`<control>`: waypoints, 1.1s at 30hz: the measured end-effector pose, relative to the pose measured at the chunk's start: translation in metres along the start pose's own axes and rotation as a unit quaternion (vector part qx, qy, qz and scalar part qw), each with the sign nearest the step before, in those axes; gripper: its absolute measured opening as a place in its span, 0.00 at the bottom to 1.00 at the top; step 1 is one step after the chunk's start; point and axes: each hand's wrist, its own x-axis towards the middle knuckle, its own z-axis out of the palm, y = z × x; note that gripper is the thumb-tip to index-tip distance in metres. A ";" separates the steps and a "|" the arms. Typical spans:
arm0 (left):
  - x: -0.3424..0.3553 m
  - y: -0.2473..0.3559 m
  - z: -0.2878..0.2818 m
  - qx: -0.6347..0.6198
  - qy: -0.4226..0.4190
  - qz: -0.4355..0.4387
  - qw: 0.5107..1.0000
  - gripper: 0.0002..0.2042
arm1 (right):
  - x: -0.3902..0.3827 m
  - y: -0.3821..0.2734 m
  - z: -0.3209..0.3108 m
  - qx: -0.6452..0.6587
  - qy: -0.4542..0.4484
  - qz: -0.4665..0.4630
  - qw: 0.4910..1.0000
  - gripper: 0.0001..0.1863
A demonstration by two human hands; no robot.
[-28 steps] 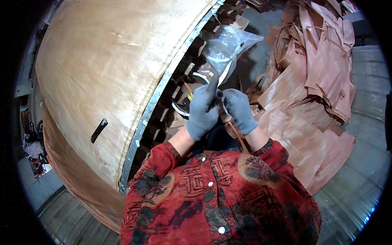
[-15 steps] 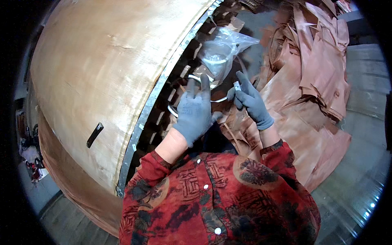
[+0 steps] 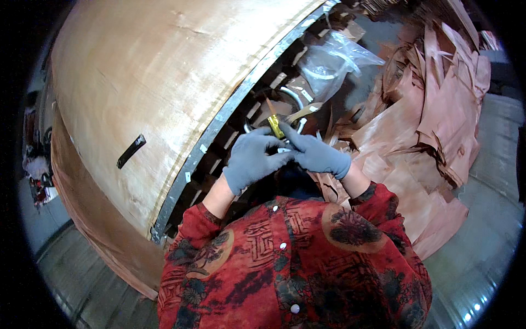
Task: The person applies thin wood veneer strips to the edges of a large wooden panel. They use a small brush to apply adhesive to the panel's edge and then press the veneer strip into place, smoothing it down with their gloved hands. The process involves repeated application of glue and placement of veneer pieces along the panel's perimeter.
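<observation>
Both my hands wear grey gloves and meet in front of my chest. My left hand (image 3: 251,162) has its fingers bent and its fingertips against the other hand. My right hand (image 3: 320,155) is closed in a pinch. Between the fingertips shows a small pale piece (image 3: 284,149), too small to name. Just beyond the fingers is a slim yellow item (image 3: 275,126) with a pointed brownish end; I cannot tell whether a finger touches it. Beside it a pale, flat-ended handle (image 3: 304,113) slants over a round dark container with a whitish rim (image 3: 292,95), partly hidden by my hands.
A large wooden sheet (image 3: 148,77) on a metal-edged stack fills the left, with a dark strip (image 3: 131,151) on it. A crumpled clear plastic bag (image 3: 331,63) lies ahead. Reddish veneer sheets (image 3: 444,109) are heaped at the right.
My hands have come together from apart, and my left fingers have bent from spread. The yellow item and pale handle now show beyond them. The view has shifted, so the bag sits further right.
</observation>
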 end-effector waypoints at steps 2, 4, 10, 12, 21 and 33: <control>-0.014 -0.015 0.009 -0.005 -0.014 -0.041 0.999 0.10 | 0.008 0.010 0.017 0.001 -0.063 0.026 0.998 0.36; -0.020 -0.023 0.013 0.028 -0.058 -0.121 0.991 0.11 | 0.014 0.016 0.032 0.003 -0.065 -0.020 0.998 0.34; -0.028 -0.052 0.029 0.016 -0.068 -0.160 0.985 0.10 | 0.041 0.023 0.025 -0.089 -0.152 0.022 0.984 0.32; -0.027 -0.054 0.039 -0.022 0.073 -0.162 0.984 0.13 | 0.048 0.023 0.020 -0.111 -0.182 0.052 0.976 0.34; -0.021 -0.054 0.066 -0.219 0.213 -0.255 0.917 0.45 | 0.065 0.013 -0.008 -0.181 -0.183 0.056 0.965 0.32; 0.018 -0.073 0.133 0.047 0.436 -0.335 0.834 0.37 | 0.052 0.052 -0.052 -0.587 -0.031 -0.135 0.798 0.24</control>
